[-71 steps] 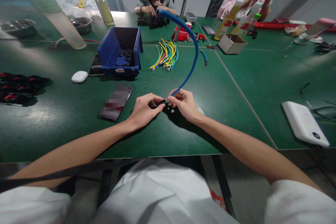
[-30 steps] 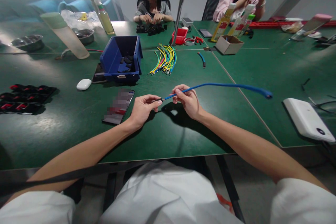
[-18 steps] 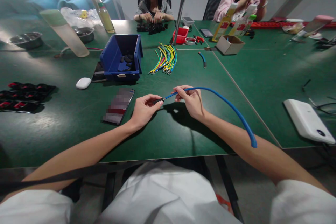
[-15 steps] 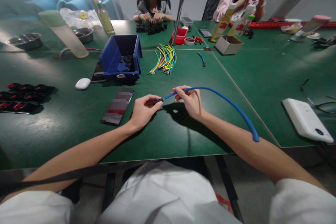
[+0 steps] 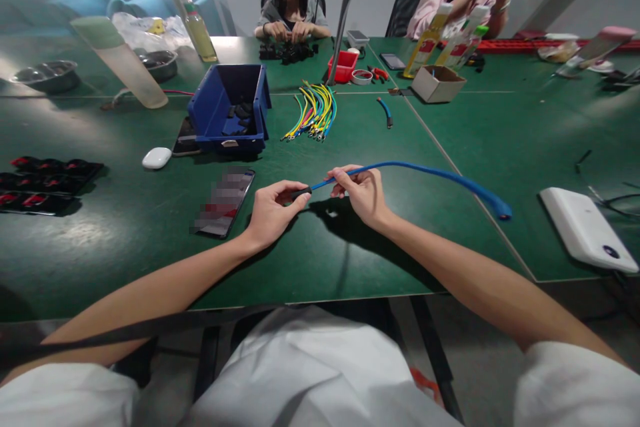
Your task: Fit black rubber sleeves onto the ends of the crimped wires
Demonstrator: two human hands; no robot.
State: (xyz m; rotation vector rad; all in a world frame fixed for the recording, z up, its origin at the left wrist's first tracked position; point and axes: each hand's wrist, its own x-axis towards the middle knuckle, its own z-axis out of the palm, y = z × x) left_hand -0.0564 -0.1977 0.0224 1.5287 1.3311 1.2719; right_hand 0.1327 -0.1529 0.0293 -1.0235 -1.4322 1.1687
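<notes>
Between thumb and fingers, my left hand (image 5: pixel 273 213) pinches a small black sleeve-like piece (image 5: pixel 302 193). One end of a blue cable (image 5: pixel 425 169) meets that piece, though whether it sits inside cannot be made out. My right hand (image 5: pixel 364 193) grips the cable a short way from this end. The rest of the cable arcs out to the right above my right forearm, its far end free in the air. A phone (image 5: pixel 227 203) lies left of my left hand. Beyond my hands is a bunch of yellow, green and blue wires (image 5: pixel 315 110) with metal terminals.
A blue bin (image 5: pixel 200 113) with black pieces stands behind the phone. A short blue cable piece (image 5: pixel 385 111) and a cardboard box (image 5: pixel 437 85) lie farther right. A white power bank (image 5: pixel 587 230) is at the right. Two people sit across the green table (image 5: pixel 150 247).
The free end of the blue cable has swung up and to the right, so its arc is flatter. Both hands keep their hold in nearly the same place.
</notes>
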